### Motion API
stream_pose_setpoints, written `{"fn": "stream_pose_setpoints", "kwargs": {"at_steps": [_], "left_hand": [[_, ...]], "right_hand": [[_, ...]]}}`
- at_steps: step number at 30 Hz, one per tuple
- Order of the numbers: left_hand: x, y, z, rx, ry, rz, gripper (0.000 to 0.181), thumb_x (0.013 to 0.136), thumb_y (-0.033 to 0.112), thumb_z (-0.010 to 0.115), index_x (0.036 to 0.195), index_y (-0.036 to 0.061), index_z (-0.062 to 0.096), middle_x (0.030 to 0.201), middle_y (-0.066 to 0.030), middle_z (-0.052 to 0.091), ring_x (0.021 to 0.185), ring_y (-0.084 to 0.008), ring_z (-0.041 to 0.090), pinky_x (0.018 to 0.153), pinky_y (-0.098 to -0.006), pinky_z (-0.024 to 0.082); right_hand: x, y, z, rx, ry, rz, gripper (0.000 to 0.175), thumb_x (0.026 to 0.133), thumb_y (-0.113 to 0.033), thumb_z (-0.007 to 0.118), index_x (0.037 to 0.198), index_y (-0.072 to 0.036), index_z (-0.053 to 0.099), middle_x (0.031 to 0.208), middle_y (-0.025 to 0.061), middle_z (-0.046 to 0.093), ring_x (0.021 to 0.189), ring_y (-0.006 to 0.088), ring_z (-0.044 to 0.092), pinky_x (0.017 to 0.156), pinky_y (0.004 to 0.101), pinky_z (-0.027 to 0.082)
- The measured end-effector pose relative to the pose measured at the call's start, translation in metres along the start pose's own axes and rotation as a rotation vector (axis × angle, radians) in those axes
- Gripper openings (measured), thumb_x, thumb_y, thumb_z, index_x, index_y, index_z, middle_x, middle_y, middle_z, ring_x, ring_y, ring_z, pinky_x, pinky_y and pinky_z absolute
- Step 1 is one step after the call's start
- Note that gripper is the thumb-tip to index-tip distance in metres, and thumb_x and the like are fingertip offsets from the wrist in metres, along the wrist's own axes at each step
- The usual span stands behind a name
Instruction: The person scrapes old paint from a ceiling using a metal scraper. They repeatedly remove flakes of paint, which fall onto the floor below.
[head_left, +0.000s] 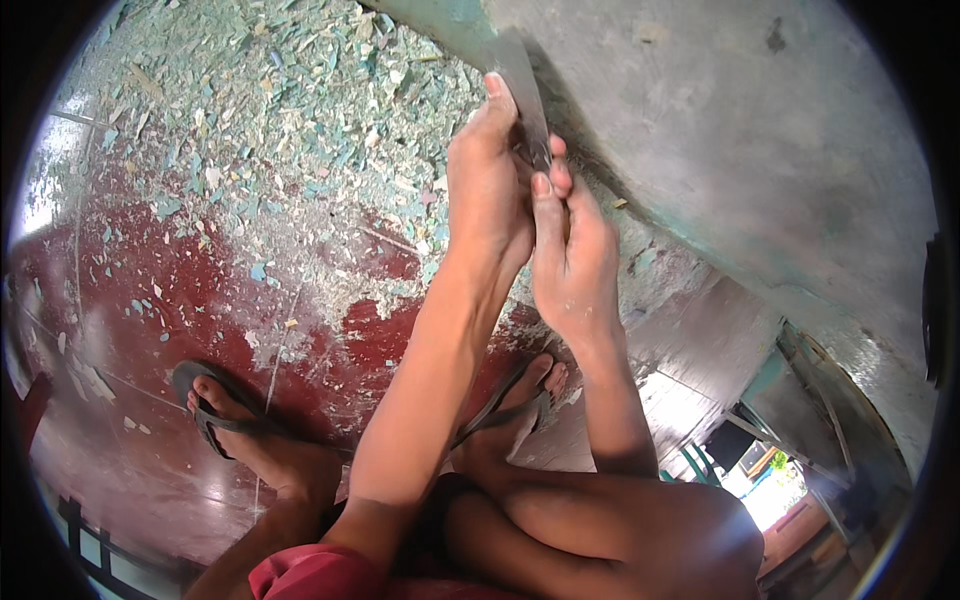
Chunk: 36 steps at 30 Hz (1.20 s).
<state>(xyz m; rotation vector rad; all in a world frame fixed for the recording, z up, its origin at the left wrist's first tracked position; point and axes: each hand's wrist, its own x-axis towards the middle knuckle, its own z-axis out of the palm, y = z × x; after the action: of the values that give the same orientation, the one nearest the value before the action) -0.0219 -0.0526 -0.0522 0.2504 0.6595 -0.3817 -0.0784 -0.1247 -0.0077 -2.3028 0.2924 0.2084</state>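
Both my hands grip a flat metal scraper blade (523, 86) that widens toward its far end. That end meets the lower part of a wall (712, 112), at a band of pale green paint (457, 22). My left hand (486, 176) is wrapped around the blade's left side, its thumb pointing up along the metal. Just to the right and nearer to me, my right hand (577, 247) pinches the narrow lower end between thumb and fingers. The palms hide any handle. Pale dust coats the fingers.
Paint flakes (300, 112) and dust cover the red tiled floor (180, 292) along the wall. My feet in dark flip-flops (217, 397) stand on it below my arms. At the lower right is a bright opening (772, 487), with the wall's end beside it.
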Motion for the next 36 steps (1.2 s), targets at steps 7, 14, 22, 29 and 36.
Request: {"fn": "stream_pose_setpoints", "kwargs": {"at_steps": [7,14,22,29,36], "left_hand": [[-0.019,-0.046,-0.009,0.106,-0.048,-0.246,0.038,0.102,0.043,0.045,0.092,0.0068,0.052,0.076,-0.0068,0.05,0.06,-0.0156,0.049,0.057,-0.0283,0.047],[-0.025,-0.079,-0.014,0.083,-0.043,-0.312,0.038,0.102,0.042,0.048,0.093,0.005,0.054,0.079,-0.0081,0.056,0.063,-0.0172,0.053,0.058,-0.0309,0.047],[-0.006,-0.05,-0.011,-0.027,0.117,-0.298,0.044,0.099,0.046,0.053,0.084,0.0048,0.051,0.07,-0.0041,0.049,0.054,-0.0143,0.049,0.05,-0.0265,0.042],[-0.031,-0.066,-0.002,0.139,0.043,-0.346,0.045,0.1,0.046,0.052,0.078,0.0065,0.054,0.065,-0.0016,0.049,0.05,-0.011,0.045,0.046,-0.0254,0.038],[0.0,-0.026,-0.001,0.047,0.169,-0.178,0.044,0.101,0.048,0.047,0.094,0.0047,0.05,0.07,-0.0025,0.043,0.049,-0.0114,0.043,0.046,-0.0257,0.04]], "right_hand": [[-0.045,0.046,-0.013,-0.066,0.103,0.08,0.034,0.102,-0.015,0.047,0.124,0.01,0.054,0.111,0.0291,0.065,0.103,0.039,0.066,0.084,0.0398,0.051],[-0.066,0.061,-0.028,-0.197,0.134,0.256,0.037,0.104,-0.019,0.043,0.123,0.011,0.053,0.114,0.0233,0.064,0.104,0.0283,0.062,0.09,0.0355,0.047],[-0.028,0.031,-0.008,-0.125,0.113,0.123,0.033,0.102,-0.016,0.047,0.123,0.009,0.055,0.105,0.0281,0.066,0.1,0.0398,0.066,0.082,0.0422,0.051],[-0.064,0.058,-0.019,-0.069,0.201,0.25,0.03,0.102,-0.016,0.046,0.118,0.006,0.059,0.101,0.0255,0.067,0.094,0.0387,0.067,0.079,0.0412,0.051],[-0.013,0.019,-0.007,-0.053,-0.025,0.222,0.035,0.105,-0.02,0.044,0.121,0.009,0.054,0.11,0.0208,0.066,0.102,0.0227,0.062,0.09,0.0346,0.046]]}}
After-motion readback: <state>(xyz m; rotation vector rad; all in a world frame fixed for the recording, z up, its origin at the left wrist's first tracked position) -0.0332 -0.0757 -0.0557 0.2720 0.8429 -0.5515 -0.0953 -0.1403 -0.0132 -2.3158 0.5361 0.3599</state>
